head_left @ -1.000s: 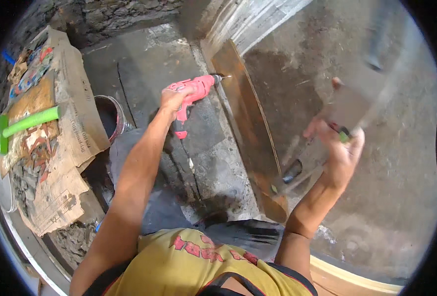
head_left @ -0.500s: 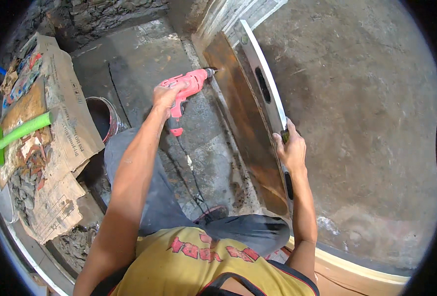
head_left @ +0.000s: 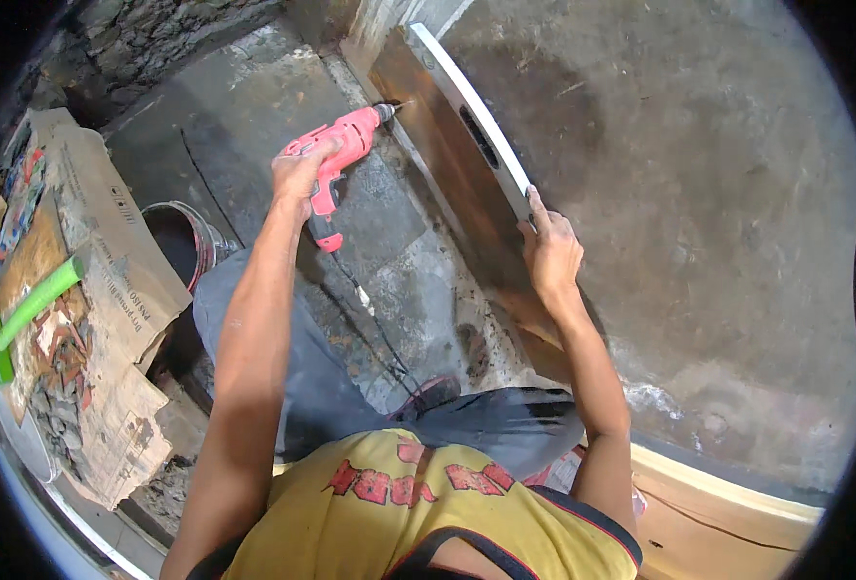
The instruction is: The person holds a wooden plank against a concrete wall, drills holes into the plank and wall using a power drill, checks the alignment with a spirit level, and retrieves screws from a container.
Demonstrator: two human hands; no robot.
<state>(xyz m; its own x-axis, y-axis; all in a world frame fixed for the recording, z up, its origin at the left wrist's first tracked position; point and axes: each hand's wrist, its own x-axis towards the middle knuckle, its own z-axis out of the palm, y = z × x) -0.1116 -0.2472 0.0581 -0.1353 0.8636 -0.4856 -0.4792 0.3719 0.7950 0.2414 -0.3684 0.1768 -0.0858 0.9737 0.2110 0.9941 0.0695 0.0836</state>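
My left hand (head_left: pixel 297 176) is closed around the grip of a pink-red power drill (head_left: pixel 353 135), which points up and to the right. Its bit reaches the face of a long rust-brown board (head_left: pixel 452 198) standing on edge; whether it has gone in I cannot tell. Along the board's right side runs a white and grey spirit level (head_left: pixel 462 97) with a dark grip slot. My right hand (head_left: pixel 554 253) grips the level's nearer part, the index finger stretched along it. The hand and forearm hide the level's near end.
A black cord (head_left: pixel 375 333) hangs from the drill toward my shoe. On the left, a bucket (head_left: pixel 196 232) stands beside cardboard (head_left: pixel 123 227) bearing rubble and a bright green mallet (head_left: pixel 36 309). Rough stonework (head_left: pixel 147 43) borders the far left; a concrete surface (head_left: pixel 699 222) spreads right of the board.
The whole view has shifted, moving drill, board and level up-left in the picture. The level now overlaps the board's edge more. My right index finger has straightened along the level. The drill still meets the board.
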